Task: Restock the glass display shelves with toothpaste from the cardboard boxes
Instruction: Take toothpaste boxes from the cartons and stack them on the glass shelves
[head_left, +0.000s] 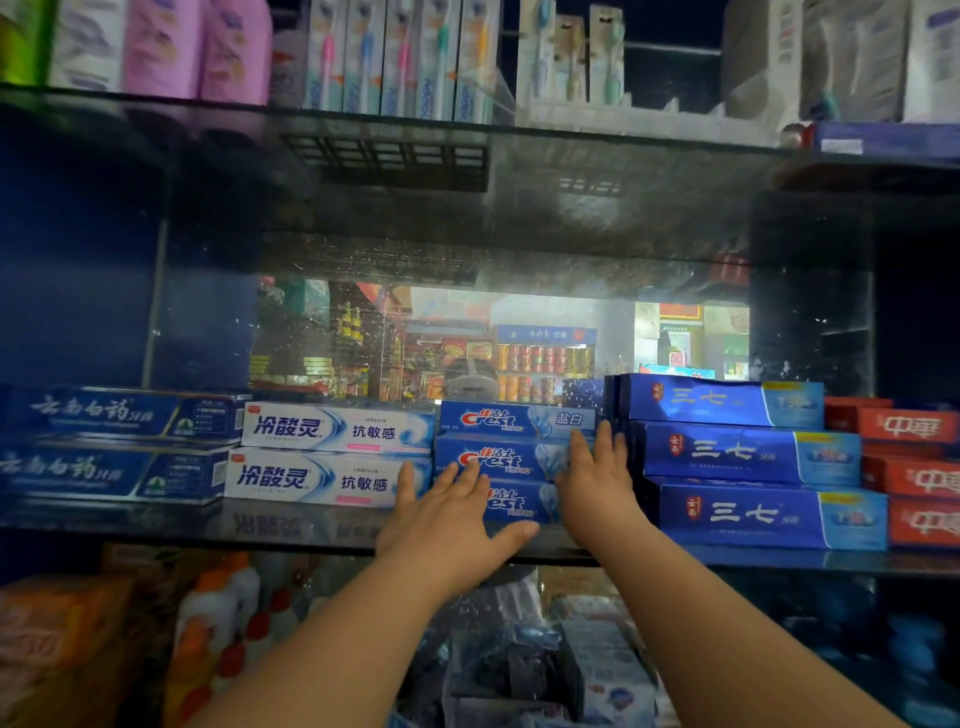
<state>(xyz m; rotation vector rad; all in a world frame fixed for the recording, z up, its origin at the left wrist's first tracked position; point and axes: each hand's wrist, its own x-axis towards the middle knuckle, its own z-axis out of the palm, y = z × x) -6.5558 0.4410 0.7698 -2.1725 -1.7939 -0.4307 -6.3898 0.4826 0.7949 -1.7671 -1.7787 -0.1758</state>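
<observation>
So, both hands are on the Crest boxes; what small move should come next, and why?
Probably press the Crest stack gently back to square it: the left hand and right hand lie flat, fingers straight, against its three box fronts, holding nothing, and it stands between the white boxes and the dark blue boxes.

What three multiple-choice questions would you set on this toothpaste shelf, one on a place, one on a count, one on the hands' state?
1. Where is the Crest stack? A top shelf. B between the white boxes and the blue stack. C far right end.
2. How many boxes are in it? A one. B five. C three.
3. How are the left hand and right hand? A both flat and open. B fists. C holding a bottle.
Answers: B, white boxes lie left of it, blue stack right; C, three fronts show; A, both press flat on the stack.
</observation>
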